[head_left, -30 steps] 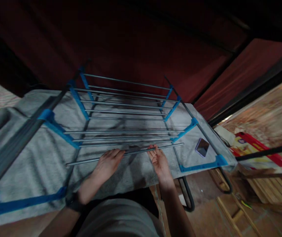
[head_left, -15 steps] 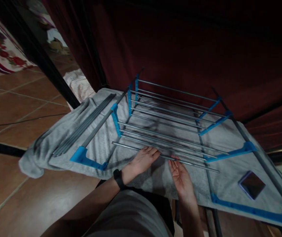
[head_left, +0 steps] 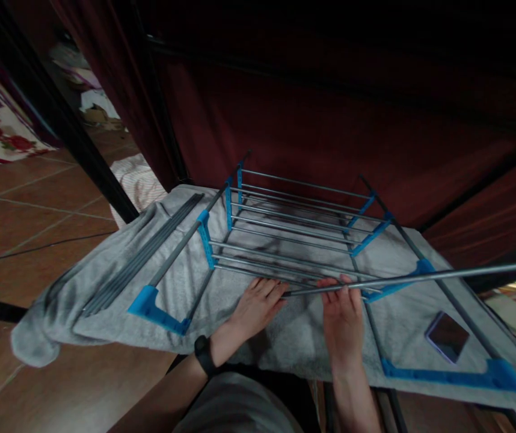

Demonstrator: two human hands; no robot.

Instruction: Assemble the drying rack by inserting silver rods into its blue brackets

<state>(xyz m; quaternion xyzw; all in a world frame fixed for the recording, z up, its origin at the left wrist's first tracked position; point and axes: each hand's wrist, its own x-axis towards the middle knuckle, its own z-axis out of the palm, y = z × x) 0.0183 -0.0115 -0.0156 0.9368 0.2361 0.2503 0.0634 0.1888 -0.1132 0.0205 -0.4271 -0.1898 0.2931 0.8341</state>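
A loose metal rod [head_left: 420,278] slants out to the right across the rack, its far right end lifted toward me. My right hand [head_left: 343,313] grips it from below, fingers curled around it with the palm up. At the rod's left end, my left hand [head_left: 258,305] has its fingers bent over the tip, back of the hand up; its exact grip is partly hidden. Under and behind the hands lies the partly assembled rack [head_left: 280,227], grey tubes joined by blue plastic brackets [head_left: 206,239] with several thin rods across.
A bundle of grey rods [head_left: 145,255] lies on the grey blanket [head_left: 122,240] at the left. A phone [head_left: 447,337] rests at the right, inside the rack's side frame. Dark red curtains [head_left: 285,114] hang behind, and a black post [head_left: 82,138] stands at the left.
The loose rod has shifted right and its right end has swung up toward me. Its left end is now at my left fingers. The view has also tilted slightly.
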